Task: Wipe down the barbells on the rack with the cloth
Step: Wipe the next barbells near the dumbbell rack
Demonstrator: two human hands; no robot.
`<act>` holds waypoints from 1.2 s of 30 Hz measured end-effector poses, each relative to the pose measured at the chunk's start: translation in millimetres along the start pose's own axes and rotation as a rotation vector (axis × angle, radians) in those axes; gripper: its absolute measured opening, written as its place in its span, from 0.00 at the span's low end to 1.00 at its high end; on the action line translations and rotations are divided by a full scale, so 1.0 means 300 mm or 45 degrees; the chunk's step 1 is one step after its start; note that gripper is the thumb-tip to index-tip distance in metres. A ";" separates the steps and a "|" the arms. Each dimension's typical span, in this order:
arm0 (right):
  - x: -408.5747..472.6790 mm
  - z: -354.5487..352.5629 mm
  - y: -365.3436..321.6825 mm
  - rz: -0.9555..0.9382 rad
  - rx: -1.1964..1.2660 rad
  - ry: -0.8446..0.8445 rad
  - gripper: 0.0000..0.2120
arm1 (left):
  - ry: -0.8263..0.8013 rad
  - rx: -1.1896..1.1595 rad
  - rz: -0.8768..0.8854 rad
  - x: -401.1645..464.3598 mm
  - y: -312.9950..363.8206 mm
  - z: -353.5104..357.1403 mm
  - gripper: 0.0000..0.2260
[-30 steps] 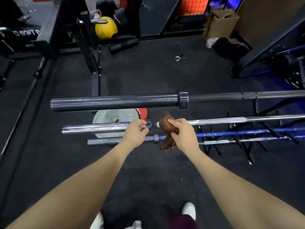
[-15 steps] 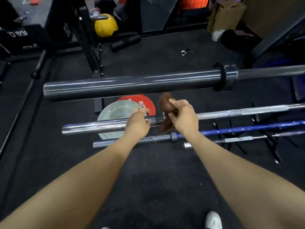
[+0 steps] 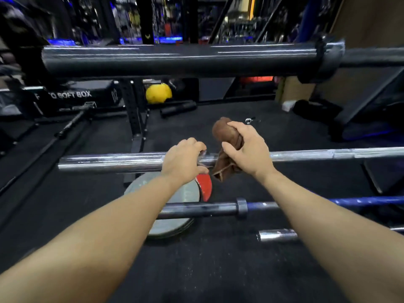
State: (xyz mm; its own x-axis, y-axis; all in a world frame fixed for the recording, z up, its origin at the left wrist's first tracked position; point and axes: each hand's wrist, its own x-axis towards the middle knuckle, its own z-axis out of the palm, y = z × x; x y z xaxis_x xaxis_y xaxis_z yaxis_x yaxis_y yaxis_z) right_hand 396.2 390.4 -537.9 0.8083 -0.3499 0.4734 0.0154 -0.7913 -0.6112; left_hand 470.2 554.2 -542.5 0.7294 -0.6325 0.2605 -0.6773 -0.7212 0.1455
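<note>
The left hand [image 3: 183,161] curls its fingers over the chrome barbell [image 3: 109,161]; just beside it the right hand [image 3: 248,147] grips a brown cloth [image 3: 225,132] bunched around the same bar.

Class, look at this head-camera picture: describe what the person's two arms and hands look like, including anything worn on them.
Both forearms are bare right up to the bottom edge of the picture: no sleeves show. The left hand and right hand wear no gloves, and no rings, watch, wristband or markings are visible on either. Nails look short and unpainted, though the view is slightly blurred. The upper arms lie outside the picture.
</note>
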 end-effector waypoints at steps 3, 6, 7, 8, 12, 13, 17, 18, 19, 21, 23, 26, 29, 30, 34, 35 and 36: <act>-0.006 0.007 0.019 -0.050 0.008 0.060 0.23 | 0.041 -0.018 0.047 -0.005 -0.014 0.007 0.25; -0.013 0.000 0.021 -0.076 -0.026 0.073 0.23 | 0.059 0.029 0.092 -0.008 -0.016 0.006 0.23; -0.013 -0.003 0.018 -0.080 -0.042 0.068 0.23 | 0.063 0.044 0.098 -0.010 -0.014 0.004 0.23; -0.013 -0.006 0.013 -0.081 -0.051 0.059 0.23 | 0.069 0.058 0.102 -0.012 -0.010 0.002 0.22; -0.021 -0.011 -0.008 -0.067 -0.091 0.043 0.24 | 0.100 0.083 0.109 -0.020 0.004 0.007 0.20; -0.026 -0.012 -0.010 -0.064 -0.114 0.040 0.25 | 0.107 0.080 0.105 -0.022 0.006 0.011 0.20; -0.048 -0.009 -0.021 -0.077 -0.140 -0.023 0.32 | 0.123 0.053 0.078 -0.037 0.008 0.021 0.20; -0.052 -0.013 -0.028 -0.080 -0.148 -0.051 0.34 | 0.130 0.049 0.074 -0.041 0.011 0.019 0.19; -0.059 -0.016 -0.035 -0.079 -0.164 -0.084 0.36 | 0.125 0.044 0.069 -0.044 0.014 0.016 0.19; -0.072 -0.026 -0.045 -0.082 -0.225 -0.139 0.39 | 0.103 0.034 0.053 -0.048 0.019 0.011 0.17; -0.089 -0.026 -0.052 -0.093 -0.308 -0.163 0.40 | 0.063 0.056 0.039 -0.055 0.020 0.011 0.16; -0.127 -0.024 -0.060 -0.076 -0.396 -0.121 0.39 | 0.027 0.156 0.046 -0.085 0.025 0.011 0.22; -0.169 -0.031 -0.067 -0.076 -0.451 -0.084 0.38 | 0.084 0.271 0.057 -0.117 0.028 -0.003 0.24; -0.180 -0.036 -0.071 -0.069 -0.451 -0.086 0.38 | 0.078 0.285 0.055 -0.126 0.030 -0.010 0.24; -0.199 -0.043 -0.084 -0.054 -0.434 -0.128 0.37 | 0.009 0.338 0.053 -0.155 0.048 -0.037 0.24; -0.203 -0.043 -0.085 -0.048 -0.430 -0.138 0.37 | 0.013 0.354 0.052 -0.161 0.050 -0.042 0.23; -0.206 -0.043 -0.085 -0.037 -0.423 -0.148 0.38 | 0.024 0.371 0.053 -0.167 0.052 -0.046 0.23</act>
State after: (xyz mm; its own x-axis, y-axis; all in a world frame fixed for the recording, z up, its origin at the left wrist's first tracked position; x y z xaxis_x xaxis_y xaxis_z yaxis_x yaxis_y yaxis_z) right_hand 338.2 425.8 -543.4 0.8723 -0.2803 0.4006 -0.1371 -0.9267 -0.3499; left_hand 421.8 578.6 -540.2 0.6978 -0.6599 0.2787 -0.6485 -0.7472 -0.1453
